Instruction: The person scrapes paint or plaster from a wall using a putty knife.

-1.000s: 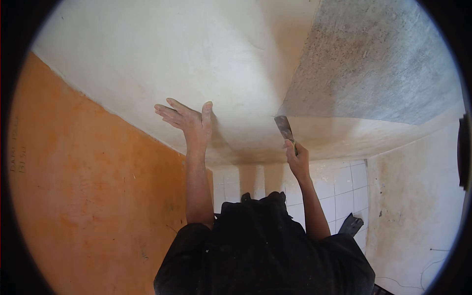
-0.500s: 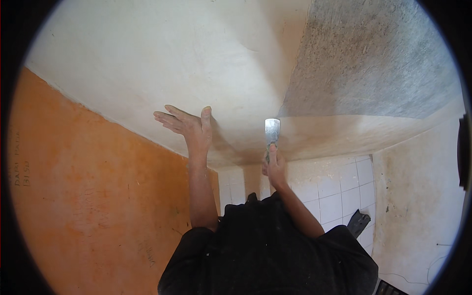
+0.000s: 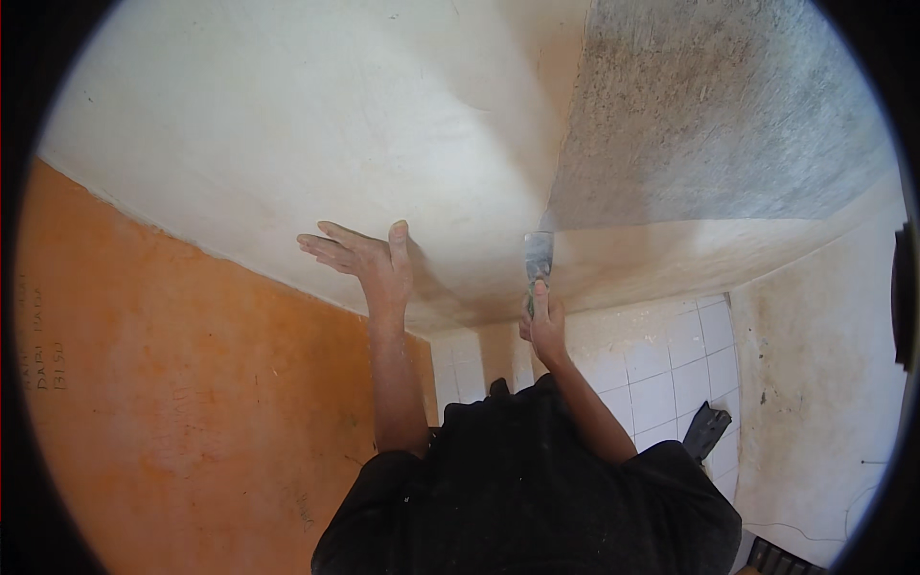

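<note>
My right hand (image 3: 543, 321) is closed round the handle of a scraper (image 3: 539, 253), thumb laid along it. The scraper's flat metal blade points up at the pale wall (image 3: 383, 115), its edge by the lower left corner of a rough grey bare patch (image 3: 709, 125). I cannot tell whether the blade touches the wall. To the left, my left hand (image 3: 369, 259) is held up before the pale wall, dusty, fingers stretched out and thumb apart. It holds nothing; whether it rests on the wall is unclear.
An orange wall (image 3: 172, 383) with faint scribbles meets the pale wall at the left. A stained whitish wall (image 3: 815, 383) stands at the right. Below lies a white tiled floor (image 3: 661, 374) with a dark object (image 3: 707, 429) on it. A slatted dark thing (image 3: 771, 556) shows at the lower right.
The scraper has shifted slightly right, and its blade has turned from bright to dull grey. My left hand keeps its spread pose. The whole view has shifted a little.
</note>
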A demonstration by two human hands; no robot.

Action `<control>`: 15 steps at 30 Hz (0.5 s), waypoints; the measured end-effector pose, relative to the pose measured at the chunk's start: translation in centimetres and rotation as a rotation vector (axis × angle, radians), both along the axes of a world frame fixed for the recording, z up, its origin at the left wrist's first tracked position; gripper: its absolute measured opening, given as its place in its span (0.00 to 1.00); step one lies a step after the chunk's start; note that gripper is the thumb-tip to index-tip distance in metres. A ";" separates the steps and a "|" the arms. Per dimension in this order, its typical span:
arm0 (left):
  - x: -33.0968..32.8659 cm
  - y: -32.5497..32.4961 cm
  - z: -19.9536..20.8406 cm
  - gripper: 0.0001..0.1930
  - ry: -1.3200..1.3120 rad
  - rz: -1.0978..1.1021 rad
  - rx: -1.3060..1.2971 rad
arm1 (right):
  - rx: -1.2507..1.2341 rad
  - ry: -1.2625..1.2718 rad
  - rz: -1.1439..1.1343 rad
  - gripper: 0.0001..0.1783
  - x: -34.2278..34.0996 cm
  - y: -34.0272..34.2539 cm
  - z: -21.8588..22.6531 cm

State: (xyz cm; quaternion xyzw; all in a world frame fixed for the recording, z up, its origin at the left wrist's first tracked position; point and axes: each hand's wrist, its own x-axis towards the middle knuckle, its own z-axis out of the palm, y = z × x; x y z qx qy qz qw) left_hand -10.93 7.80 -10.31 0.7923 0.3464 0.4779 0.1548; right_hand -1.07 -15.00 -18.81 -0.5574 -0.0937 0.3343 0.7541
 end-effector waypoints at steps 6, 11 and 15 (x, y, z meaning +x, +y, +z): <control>0.1 -0.7 0.0 0.58 0.004 0.000 -0.066 | 0.009 -0.005 0.004 0.29 0.4 -0.7 -1.4; -0.1 -0.8 0.2 0.58 0.043 0.023 -0.040 | -0.015 0.021 -0.003 0.29 0.1 -0.4 -0.5; 0.2 -0.5 0.2 0.58 -0.006 -0.007 -0.075 | 0.032 0.025 0.007 0.29 0.2 -0.1 -1.9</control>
